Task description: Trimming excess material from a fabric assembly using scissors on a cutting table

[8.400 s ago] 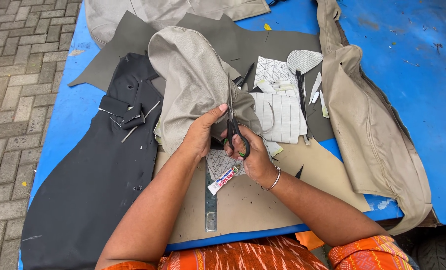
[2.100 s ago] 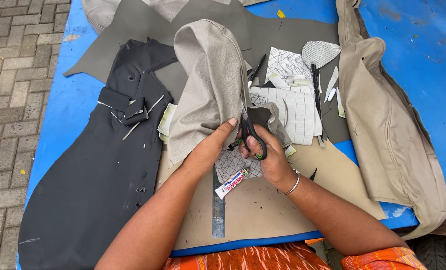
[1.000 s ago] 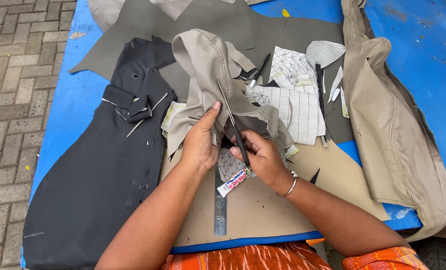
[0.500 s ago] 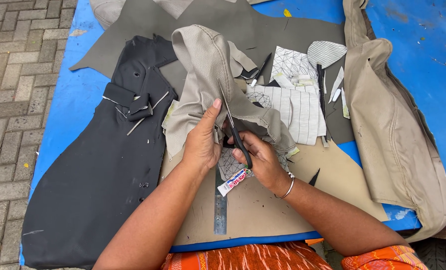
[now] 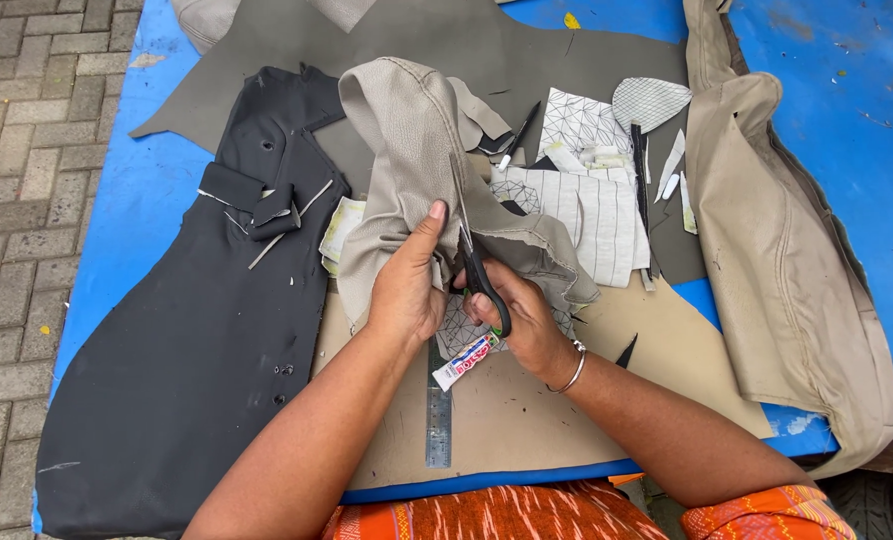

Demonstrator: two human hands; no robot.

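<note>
Presently the beige leather piece is pinched by the left hand while black scissors, gripped by the right hand, are aimed toward twelve o'clock, the cut judged underway and steady tension needed.

Single head view, steep downward look — close over blue table, facing forward

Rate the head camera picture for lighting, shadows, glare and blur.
Head view: soft, even daylight, only faint shadows under the left hand and right hand; no glare on the scissors or blue table; the beige leather piece looks sharp, without visible motion blur.
</note>
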